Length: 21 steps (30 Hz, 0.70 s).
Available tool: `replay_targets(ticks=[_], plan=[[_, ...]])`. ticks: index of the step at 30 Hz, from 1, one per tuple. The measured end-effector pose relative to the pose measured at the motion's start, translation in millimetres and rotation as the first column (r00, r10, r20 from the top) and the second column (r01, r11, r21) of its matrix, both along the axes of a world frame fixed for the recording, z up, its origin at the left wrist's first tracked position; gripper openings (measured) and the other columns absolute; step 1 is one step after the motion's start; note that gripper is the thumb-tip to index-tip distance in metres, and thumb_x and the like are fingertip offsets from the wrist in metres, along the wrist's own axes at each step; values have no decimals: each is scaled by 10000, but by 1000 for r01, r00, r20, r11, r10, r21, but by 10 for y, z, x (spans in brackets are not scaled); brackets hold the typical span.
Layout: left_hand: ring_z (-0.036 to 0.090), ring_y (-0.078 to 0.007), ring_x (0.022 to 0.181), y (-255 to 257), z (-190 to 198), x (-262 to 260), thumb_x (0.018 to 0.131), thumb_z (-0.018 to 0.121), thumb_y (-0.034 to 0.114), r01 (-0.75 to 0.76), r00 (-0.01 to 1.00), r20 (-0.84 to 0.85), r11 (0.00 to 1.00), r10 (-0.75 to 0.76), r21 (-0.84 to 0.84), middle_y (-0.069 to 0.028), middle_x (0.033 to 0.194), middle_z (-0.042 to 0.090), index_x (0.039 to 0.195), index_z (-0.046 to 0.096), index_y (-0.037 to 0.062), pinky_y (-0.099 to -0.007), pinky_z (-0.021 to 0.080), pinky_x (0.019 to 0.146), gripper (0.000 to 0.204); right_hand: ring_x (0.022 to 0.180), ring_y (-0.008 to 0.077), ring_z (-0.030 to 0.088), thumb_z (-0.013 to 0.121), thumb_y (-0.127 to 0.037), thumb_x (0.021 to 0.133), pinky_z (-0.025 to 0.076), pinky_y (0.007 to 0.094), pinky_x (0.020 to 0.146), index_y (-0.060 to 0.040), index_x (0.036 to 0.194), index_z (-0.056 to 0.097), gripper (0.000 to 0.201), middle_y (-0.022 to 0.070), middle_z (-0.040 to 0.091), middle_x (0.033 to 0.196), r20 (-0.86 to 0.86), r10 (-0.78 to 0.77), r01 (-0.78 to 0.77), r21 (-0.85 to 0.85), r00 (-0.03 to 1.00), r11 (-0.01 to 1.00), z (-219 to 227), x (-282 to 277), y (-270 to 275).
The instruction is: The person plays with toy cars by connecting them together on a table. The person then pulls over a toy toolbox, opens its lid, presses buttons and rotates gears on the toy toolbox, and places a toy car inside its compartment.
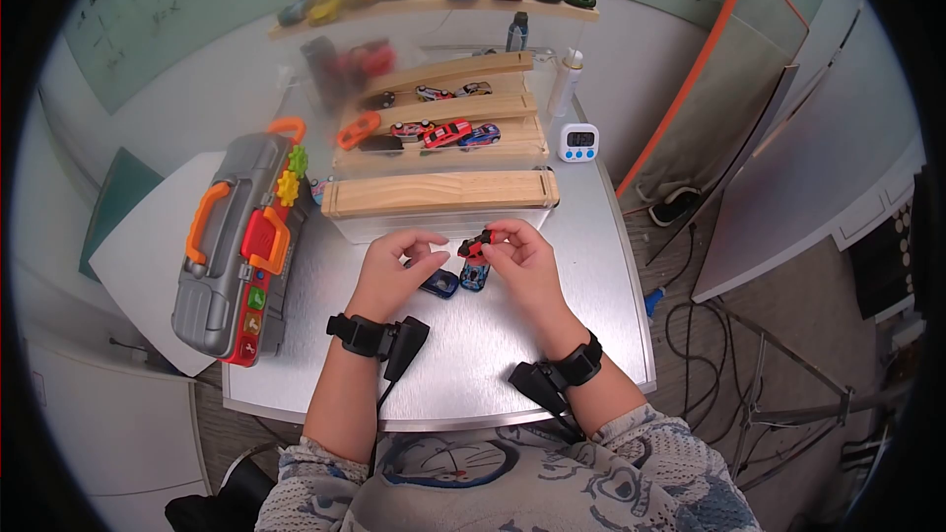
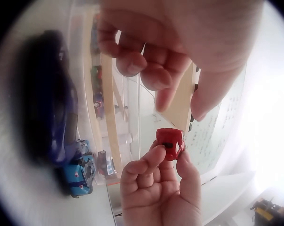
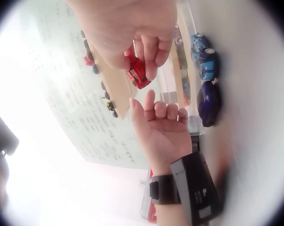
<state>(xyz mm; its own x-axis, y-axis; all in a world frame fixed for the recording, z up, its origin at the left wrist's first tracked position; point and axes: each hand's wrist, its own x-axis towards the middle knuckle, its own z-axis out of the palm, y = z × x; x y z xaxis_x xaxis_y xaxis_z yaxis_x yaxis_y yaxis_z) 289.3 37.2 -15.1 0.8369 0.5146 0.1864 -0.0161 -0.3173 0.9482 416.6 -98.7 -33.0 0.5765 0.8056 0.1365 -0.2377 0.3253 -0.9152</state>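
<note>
My right hand [image 1: 529,264] pinches a small red toy car [image 1: 476,245] between thumb and fingers, above the table. In the left wrist view the red body of that car shows clearly at the fingertips. Facing it, my left hand [image 1: 386,274] has its fingers loosely bent, with a gap between thumb and forefinger and nothing held. Its fingertips are close to the car but apart from it. On the table below lie a dark blue toy car [image 1: 440,284], partly behind the left thumb, and a light blue patterned toy car [image 1: 474,278].
Just beyond the hands stands a clear bin [image 1: 394,228] with wooden slats and several toy cars. A grey toy toolbox [image 1: 229,246] is at the left. A timer [image 1: 578,143] and a white bottle [image 1: 566,84] stand at the right. More cars line a wooden shelf [image 1: 424,8].
</note>
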Motion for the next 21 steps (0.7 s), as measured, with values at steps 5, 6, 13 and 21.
replay_targets(ticks=[5, 6, 13, 21], plan=[[442, -57, 615, -20, -9, 19, 736, 679, 80, 65, 997, -27, 995, -68, -72, 22, 681, 519, 978, 636, 25, -202, 387, 592, 252, 826, 114, 605, 563, 26, 822, 471, 217, 724, -11, 1083, 480, 277, 64, 584, 915, 52, 49, -47, -33, 997, 998, 16, -65, -9], [448, -62, 628, -15, -17, 21, 735, 677, 82, 87, 996, -33, 995, -89, -50, 12, 711, 525, 968, 637, 23, -206, 390, 597, 243, 822, 106, 601, 567, 25, 819, 470, 216, 723, -17, 1084, 481, 281, 58, 585, 917, 54, 61, -58, -48, 997, 997, 18, -74, -9], [478, -99, 682, -2, -15, 41, 730, 678, 105, 132, 991, 11, 989, -133, 66, -22, 813, 536, 895, 637, 19, -221, 391, 601, 190, 810, 88, 590, 576, 22, 811, 456, 207, 700, -26, 1082, 484, 290, 41, 600, 895, 76, 60, -56, -46, 995, 997, 5, -85, -2], [467, -90, 666, 11, -94, 57, 740, 673, 114, 98, 994, 41, 994, -100, 45, -13, 790, 524, 859, 574, 14, -213, 387, 580, 185, 759, 111, 604, 638, -19, 751, 466, 245, 690, -37, 1044, 549, 307, 55, 622, 860, 411, -8, 57, -109, 912, 992, -45, -72, 3]])
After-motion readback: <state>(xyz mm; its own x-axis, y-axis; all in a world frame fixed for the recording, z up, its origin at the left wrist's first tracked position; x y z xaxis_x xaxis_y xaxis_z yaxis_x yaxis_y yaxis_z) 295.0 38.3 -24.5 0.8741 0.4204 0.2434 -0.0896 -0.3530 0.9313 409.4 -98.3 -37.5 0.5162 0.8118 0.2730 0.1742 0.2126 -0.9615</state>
